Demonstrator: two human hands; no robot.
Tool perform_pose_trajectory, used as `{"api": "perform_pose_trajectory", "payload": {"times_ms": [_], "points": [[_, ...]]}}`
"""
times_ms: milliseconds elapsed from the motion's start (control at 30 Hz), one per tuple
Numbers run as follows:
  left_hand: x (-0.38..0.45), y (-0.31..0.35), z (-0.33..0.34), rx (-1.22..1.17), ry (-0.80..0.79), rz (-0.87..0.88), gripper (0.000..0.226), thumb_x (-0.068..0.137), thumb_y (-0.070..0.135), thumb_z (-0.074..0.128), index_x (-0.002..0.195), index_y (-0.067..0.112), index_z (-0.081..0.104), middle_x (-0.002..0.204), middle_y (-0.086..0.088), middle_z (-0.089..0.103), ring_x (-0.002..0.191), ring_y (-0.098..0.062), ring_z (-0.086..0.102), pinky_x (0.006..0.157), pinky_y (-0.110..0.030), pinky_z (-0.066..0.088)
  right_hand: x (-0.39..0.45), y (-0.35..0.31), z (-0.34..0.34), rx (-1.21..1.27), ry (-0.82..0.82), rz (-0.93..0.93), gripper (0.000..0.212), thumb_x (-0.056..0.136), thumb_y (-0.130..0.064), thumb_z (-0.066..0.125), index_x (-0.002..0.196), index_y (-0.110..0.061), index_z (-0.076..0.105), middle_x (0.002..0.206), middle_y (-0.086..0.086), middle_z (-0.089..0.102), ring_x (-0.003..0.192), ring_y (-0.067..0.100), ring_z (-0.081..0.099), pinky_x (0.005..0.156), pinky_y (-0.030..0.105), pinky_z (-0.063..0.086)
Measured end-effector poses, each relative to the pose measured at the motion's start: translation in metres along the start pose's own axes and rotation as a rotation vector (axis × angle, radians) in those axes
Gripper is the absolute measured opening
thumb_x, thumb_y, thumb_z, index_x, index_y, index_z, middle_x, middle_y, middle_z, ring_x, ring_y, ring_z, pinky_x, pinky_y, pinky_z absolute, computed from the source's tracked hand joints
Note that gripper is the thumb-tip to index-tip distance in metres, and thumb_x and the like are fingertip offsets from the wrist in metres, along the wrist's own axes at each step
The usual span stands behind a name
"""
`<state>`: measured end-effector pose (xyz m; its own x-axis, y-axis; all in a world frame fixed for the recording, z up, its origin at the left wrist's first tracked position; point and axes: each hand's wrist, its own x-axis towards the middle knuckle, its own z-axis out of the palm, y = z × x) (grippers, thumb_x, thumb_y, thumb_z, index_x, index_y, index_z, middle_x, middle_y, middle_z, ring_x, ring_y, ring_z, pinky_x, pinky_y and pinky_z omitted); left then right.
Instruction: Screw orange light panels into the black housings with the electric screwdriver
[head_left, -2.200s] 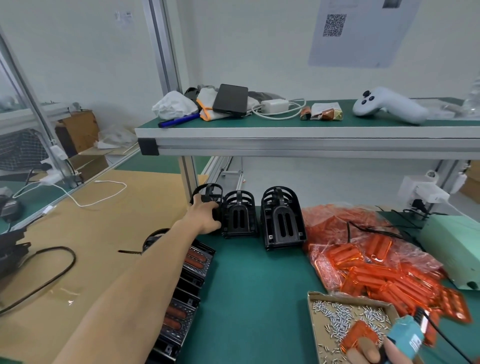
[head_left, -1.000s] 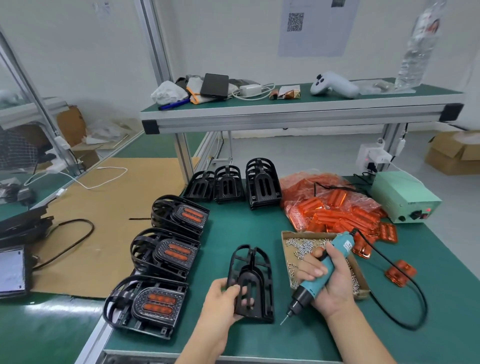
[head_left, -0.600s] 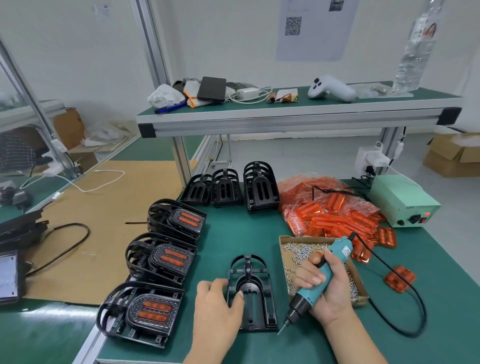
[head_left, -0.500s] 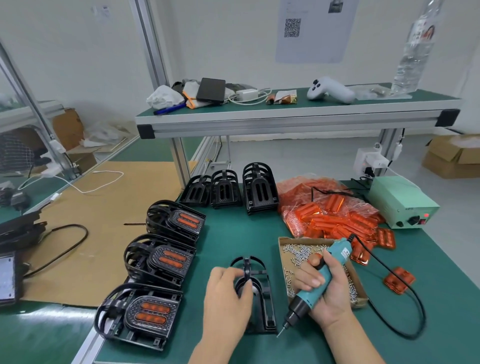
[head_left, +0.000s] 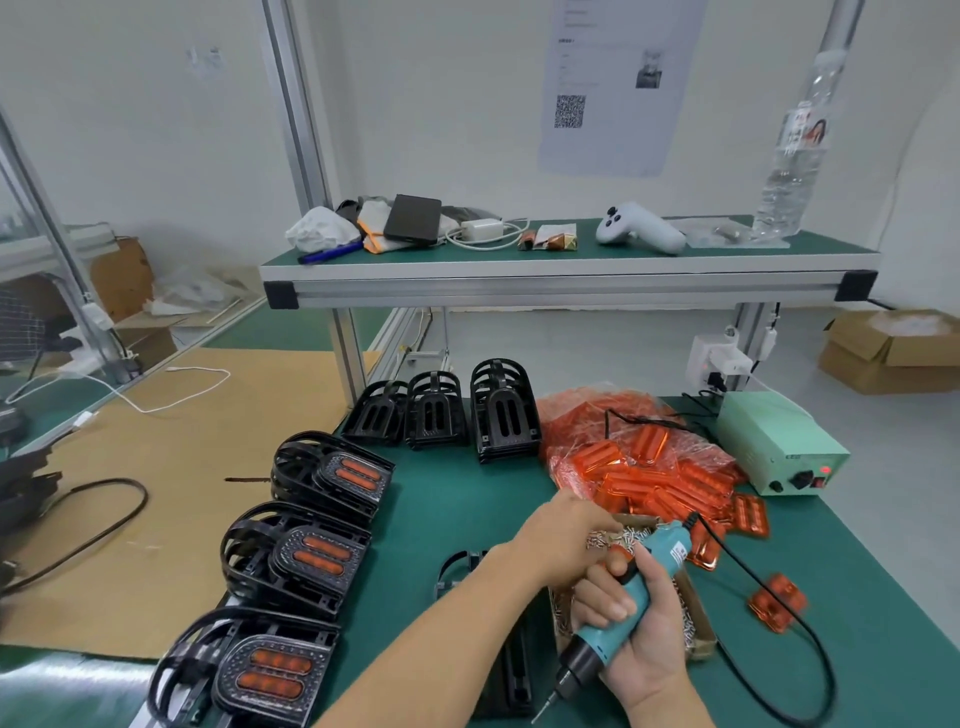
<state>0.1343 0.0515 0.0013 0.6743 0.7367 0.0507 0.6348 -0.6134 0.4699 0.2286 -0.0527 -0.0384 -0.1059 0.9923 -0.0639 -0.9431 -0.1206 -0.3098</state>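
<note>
An empty black housing (head_left: 457, 566) lies flat on the green mat, mostly hidden under my left forearm. My left hand (head_left: 566, 535) reaches across it to the far end of the cardboard screw box (head_left: 698, 639), beside the orange light panels (head_left: 644, 483) spilling from a plastic bag. Nothing shows in its blurred fingers. My right hand (head_left: 639, 644) grips the teal electric screwdriver (head_left: 623, 608), bit tilted down-left just above the mat. Three housings fitted with orange panels (head_left: 311, 556) line the left edge.
Stacks of empty black housings (head_left: 504, 410) stand at the back under the shelf (head_left: 571, 270). A green power unit (head_left: 779, 447) sits at the right, its black cable (head_left: 810, 670) looping over the mat. A loose orange panel (head_left: 776, 603) lies right of the box.
My left hand carried a housing from the back stacks, laid it flat in front of me, let go and moved right to the screw box. My right hand kept hold of the screwdriver.
</note>
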Motion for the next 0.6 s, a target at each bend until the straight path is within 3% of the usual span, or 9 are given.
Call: {"api": "perform_pose_trajectory", "payload": {"times_ms": [200, 400, 533, 600], "points": [[-0.0042, 0.0081, 0.0077, 0.156, -0.111, 0.055, 0.02, 0.1, 0.019, 0.049, 0.097, 0.026, 0.068, 0.096, -0.003, 0.069, 0.097, -0.023, 0.054, 0.087, -0.049, 0.052, 0.003, 0.0014, -0.0032, 0.028, 0.08, -0.008, 0.032, 0.094, -0.038, 0.058, 0.074, -0.014, 0.053, 0.047, -0.007, 0.032, 0.037, 0.007, 0.037, 0.038, 0.021, 0.036], [-0.0072, 0.0022, 0.006, 0.249, -0.075, 0.145, 0.014, 0.099, 0.018, 0.054, 0.106, 0.022, 0.066, 0.108, 0.005, 0.068, 0.104, -0.019, 0.049, 0.087, -0.045, 0.05, 0.0029, 0.003, -0.0012, 0.029, 0.078, -0.002, 0.034, 0.095, -0.038, 0.055, 0.072, -0.013, 0.054, 0.056, -0.008, 0.018, 0.037, 0.007, 0.037, 0.038, 0.02, 0.034], [-0.0087, 0.0043, 0.0063, 0.162, -0.065, 0.181, 0.018, 0.094, 0.014, 0.056, 0.086, 0.03, 0.052, 0.096, 0.003, 0.068, 0.094, -0.021, 0.059, 0.079, -0.048, 0.053, 0.0024, 0.0033, -0.0012, 0.043, 0.08, -0.007, 0.033, 0.095, -0.038, 0.055, 0.073, -0.014, 0.053, 0.055, -0.008, 0.018, 0.037, 0.007, 0.037, 0.037, 0.02, 0.035], [-0.0076, 0.0029, 0.0077, 0.15, -0.071, 0.173, 0.021, 0.093, 0.014, 0.057, 0.086, 0.033, 0.052, 0.094, 0.001, 0.067, 0.091, -0.022, 0.058, 0.083, -0.047, 0.051, 0.0022, 0.003, -0.002, 0.034, 0.07, -0.006, 0.03, 0.091, -0.037, 0.062, 0.073, -0.014, 0.052, 0.055, -0.008, 0.018, 0.037, 0.007, 0.037, 0.038, 0.02, 0.034]]}}
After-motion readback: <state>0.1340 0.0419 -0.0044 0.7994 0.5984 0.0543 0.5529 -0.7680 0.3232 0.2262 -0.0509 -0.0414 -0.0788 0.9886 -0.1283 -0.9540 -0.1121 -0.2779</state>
